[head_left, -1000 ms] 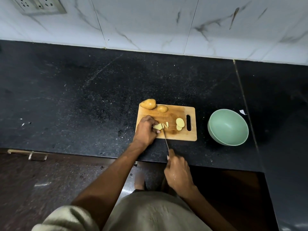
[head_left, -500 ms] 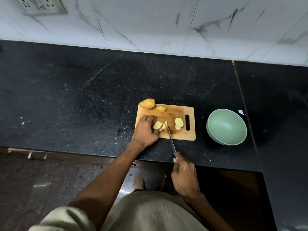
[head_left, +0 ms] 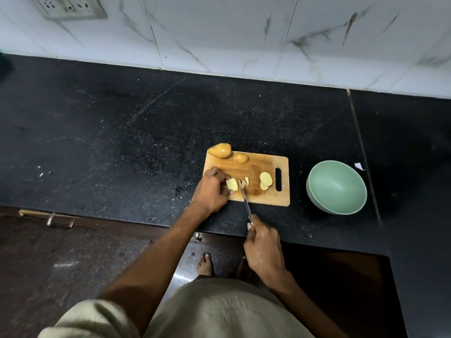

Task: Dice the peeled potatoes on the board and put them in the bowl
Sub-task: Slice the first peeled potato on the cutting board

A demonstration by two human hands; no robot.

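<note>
Hiding the knife [head_left: 244, 200] handle, right hand [head_left: 264, 250] grips it; left hand [head_left: 211, 191] pinches potato [head_left: 232, 184]

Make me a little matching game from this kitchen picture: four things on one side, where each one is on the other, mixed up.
Things:
1. knife
2. green bowl
3. two whole potatoes
4. round slices

Places:
A. far edge of the cutting board
B. gripped by the right hand
C. on the counter, right of the board
D. beside the board's handle slot

Pairs: 1-B, 2-C, 3-A, 4-D
</note>
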